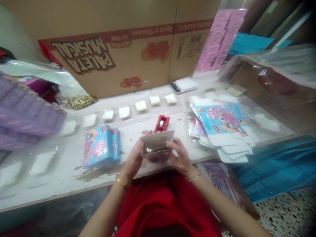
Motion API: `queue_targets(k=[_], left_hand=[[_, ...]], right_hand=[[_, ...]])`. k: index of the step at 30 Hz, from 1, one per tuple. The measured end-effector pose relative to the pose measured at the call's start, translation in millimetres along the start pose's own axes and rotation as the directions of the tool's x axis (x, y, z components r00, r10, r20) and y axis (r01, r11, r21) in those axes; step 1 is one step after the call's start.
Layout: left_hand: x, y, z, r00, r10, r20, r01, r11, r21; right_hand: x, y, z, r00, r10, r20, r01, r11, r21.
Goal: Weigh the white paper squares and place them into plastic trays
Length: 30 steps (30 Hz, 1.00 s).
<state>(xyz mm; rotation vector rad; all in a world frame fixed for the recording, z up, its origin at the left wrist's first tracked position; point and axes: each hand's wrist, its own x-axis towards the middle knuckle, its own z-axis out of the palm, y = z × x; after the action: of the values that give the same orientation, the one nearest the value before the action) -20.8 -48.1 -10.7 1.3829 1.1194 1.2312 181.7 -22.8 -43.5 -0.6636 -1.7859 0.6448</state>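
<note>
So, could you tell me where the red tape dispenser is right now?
The red tape dispenser sits mid-table, just beyond the small box held in both hands.

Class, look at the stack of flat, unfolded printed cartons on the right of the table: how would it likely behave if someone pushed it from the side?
The stack of flat cartons is already fanned unevenly, so sheets would probably slide apart. They look thin, likely light and bendy.

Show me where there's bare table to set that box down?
Bare tabletop lies between the blue boxes and the red tape dispenser, ahead of both hands. The right is crowded with flat cartons.
</note>
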Motion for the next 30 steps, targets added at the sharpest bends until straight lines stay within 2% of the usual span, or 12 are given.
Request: queue_targets(k=[2, 4, 5, 7, 9, 12, 14, 17, 19, 24, 27, 30], left_hand=[[2.4, 14.5, -8.9, 0.995, 0.039, 0.090, -0.047, 0.994, 0.094], [5.7, 31.2, -17.5, 0.961, 0.180, 0.209, -0.231, 0.939, 0.255], [7.5, 39.0, -21.5, 0.924, 0.252, 0.288, -0.345, 0.875, 0.340], [10.0, 50.6, -27.9, 0.839, 0.320, 0.440, -0.520, 0.711, 0.473], [9.8, 55.4, -30.8, 0.796, 0.344, 0.498, -0.594, 0.604, 0.532], [5.1, 52.3, -28.4, 0.799, 0.378, 0.468, -0.599, 0.580, 0.552], [2.3, 48.7, -24.1, 0.809, 0.388, 0.442, -0.587, 0.581, 0.564], [2.6, 48.3, -18.1, 0.817, 0.418, 0.398, -0.577, 0.593, 0.562], [5.5, 51.8, -15.5, 0.831, 0.429, 0.353, -0.556, 0.637, 0.534], [12.8, 61.3, -13.7, 0.870, 0.399, 0.289, -0.492, 0.722, 0.486], [14.2, 57.5, -18.6, 0.841, 0.427, 0.332, -0.541, 0.678, 0.498], [13.6, 46.6, -27.8, 0.781, 0.433, 0.450, -0.624, 0.555, 0.549]], right_hand=[[1.4, -4.1, -6.0, 0.998, -0.016, 0.060, 0.017, 0.999, -0.027], [4.3, -7.6, -10.6, 0.996, 0.002, 0.085, 0.001, 0.999, -0.034], [5.6, -8.6, -11.7, 0.995, 0.022, 0.101, -0.019, 0.999, -0.032], [7.1, -9.1, -11.2, 0.992, 0.035, 0.121, -0.033, 0.999, -0.014], [7.1, -9.3, -7.7, 0.991, 0.024, 0.132, -0.026, 0.999, 0.019], [7.2, -15.0, -3.0, 0.999, 0.005, 0.041, -0.012, 0.987, 0.160], [10.0, -23.2, -4.3, 0.998, 0.048, -0.029, -0.039, 0.965, 0.258], [19.9, -36.6, -12.9, 0.989, 0.145, 0.039, -0.149, 0.968, 0.202], [27.8, -42.0, -18.7, 0.977, 0.196, 0.083, -0.206, 0.967, 0.147], [37.3, -39.3, -24.0, 0.977, 0.206, 0.063, -0.215, 0.955, 0.203], [34.1, -32.4, -25.5, 0.991, 0.095, 0.090, -0.110, 0.979, 0.173], [27.7, -25.1, -26.5, 0.986, -0.016, 0.164, -0.013, 0.985, 0.170]])
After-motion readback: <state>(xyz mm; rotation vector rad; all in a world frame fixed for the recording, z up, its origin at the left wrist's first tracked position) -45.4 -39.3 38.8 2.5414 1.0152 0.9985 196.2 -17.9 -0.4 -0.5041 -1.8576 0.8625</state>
